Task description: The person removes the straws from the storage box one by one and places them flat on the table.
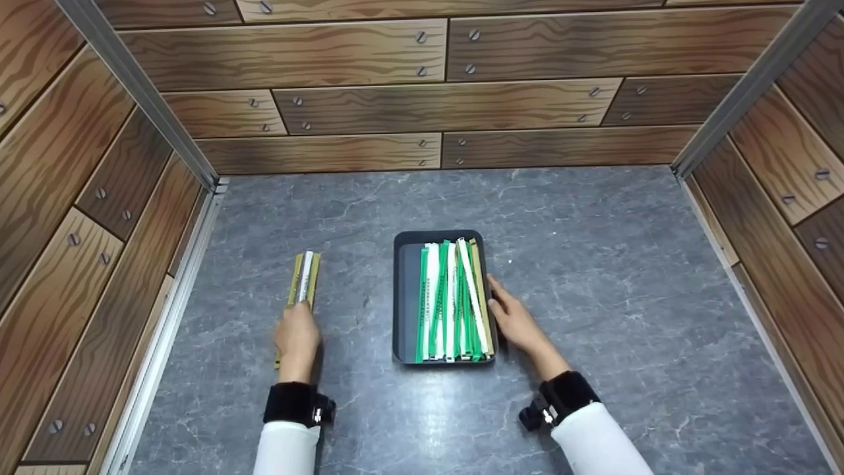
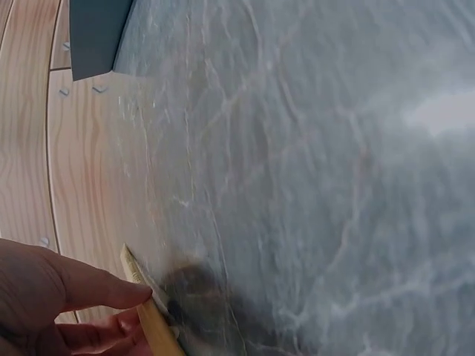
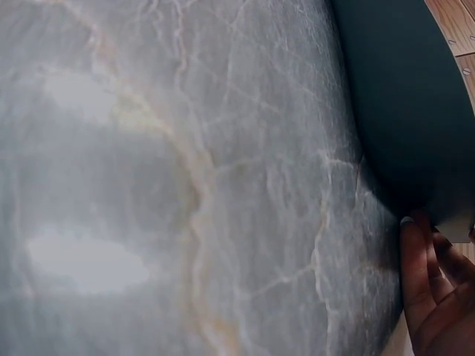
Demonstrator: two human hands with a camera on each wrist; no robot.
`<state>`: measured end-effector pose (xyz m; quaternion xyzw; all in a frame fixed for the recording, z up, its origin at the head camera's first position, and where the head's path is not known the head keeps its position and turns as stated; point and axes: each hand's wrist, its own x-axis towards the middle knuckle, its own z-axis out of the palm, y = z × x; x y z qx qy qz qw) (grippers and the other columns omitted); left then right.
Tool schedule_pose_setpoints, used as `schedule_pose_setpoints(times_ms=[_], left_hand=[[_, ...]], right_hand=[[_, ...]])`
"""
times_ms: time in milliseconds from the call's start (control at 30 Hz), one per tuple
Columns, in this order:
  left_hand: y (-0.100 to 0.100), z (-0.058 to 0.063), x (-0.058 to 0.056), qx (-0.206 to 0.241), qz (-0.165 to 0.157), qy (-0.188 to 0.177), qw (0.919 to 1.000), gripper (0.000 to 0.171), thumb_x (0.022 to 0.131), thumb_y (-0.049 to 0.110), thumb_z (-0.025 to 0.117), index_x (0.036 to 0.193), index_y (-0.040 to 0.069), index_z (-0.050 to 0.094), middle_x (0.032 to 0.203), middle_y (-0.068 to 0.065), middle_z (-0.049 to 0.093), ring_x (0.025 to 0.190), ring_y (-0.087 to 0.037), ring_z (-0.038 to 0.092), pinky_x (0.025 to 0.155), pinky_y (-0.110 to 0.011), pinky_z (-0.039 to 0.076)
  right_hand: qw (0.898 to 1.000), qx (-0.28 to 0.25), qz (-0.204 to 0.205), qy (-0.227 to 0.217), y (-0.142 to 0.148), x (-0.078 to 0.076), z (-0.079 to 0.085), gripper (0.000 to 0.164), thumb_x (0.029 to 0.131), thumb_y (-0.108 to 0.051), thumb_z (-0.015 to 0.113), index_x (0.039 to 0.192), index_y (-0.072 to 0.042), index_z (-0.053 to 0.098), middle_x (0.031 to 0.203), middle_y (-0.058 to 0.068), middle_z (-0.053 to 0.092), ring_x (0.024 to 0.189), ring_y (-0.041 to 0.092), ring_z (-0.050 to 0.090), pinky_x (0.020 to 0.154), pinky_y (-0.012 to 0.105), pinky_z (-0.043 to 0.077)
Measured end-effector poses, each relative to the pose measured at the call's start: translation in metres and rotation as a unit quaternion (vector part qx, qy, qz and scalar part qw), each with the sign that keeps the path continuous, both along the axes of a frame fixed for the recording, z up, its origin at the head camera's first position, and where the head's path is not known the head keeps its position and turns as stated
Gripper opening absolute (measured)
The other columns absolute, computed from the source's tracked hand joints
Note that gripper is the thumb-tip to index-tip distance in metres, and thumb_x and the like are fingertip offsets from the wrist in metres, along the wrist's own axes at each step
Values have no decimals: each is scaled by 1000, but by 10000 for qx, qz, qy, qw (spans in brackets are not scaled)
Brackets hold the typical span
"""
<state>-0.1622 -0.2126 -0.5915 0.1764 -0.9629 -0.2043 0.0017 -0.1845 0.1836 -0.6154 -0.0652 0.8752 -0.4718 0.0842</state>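
My left hand (image 1: 299, 335) grips a few slim stick packets (image 1: 304, 277), gold ones with a white one between them, over the left part of the surface. Seen from the left wrist, the thumb presses on a gold packet (image 2: 154, 326); the lower fingers are partly cut off. To the right is a dark grey tray (image 1: 405, 297) with several green, white and gold stick packets (image 1: 452, 300) lying lengthwise in it, its left strip bare. My right hand (image 1: 517, 323) touches the tray's right side with extended fingers. The right wrist view shows those fingertips (image 3: 417, 237) against the tray's wall (image 3: 401, 96).
The work surface (image 1: 593, 264) is grey and marble-patterned. Wood-patterned panels (image 1: 362, 109) stand at the back and on both sides, with metal strips (image 1: 148, 99) at the corners. Some distance separates the tray from the held packets.
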Motion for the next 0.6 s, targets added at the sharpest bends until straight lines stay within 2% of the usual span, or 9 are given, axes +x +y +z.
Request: schedule_pose_setpoints(times_ms=[400,467,600], left_hand=[[-4,1,0,32,57,-186,9998,15,91,-5,57,102,-8,67,93,-30,65,79,-47,65,62,-58,51],[-2,2,0,14,41,-51,10000,14,90,-6,57,100,-8,67,92,-31,65,79,-48,65,61,-59,51],[7,7,1,-14,-84,624,9980,12,91,-4,55,93,-7,67,88,-31,64,74,-49,64,57,-59,50]], right_hand=[[9999,-58,93,14,0,0,0,52,105,-15,44,155,-9,29,151,26,32,138,43,31,114,51,23],[9999,-49,77,55,0,-1,-1,52,105,-15,44,154,-9,29,151,26,32,138,43,32,114,52,23],[9998,-33,75,153,1,0,-1,52,105,-13,45,154,-7,28,151,27,32,137,44,32,113,53,23]])
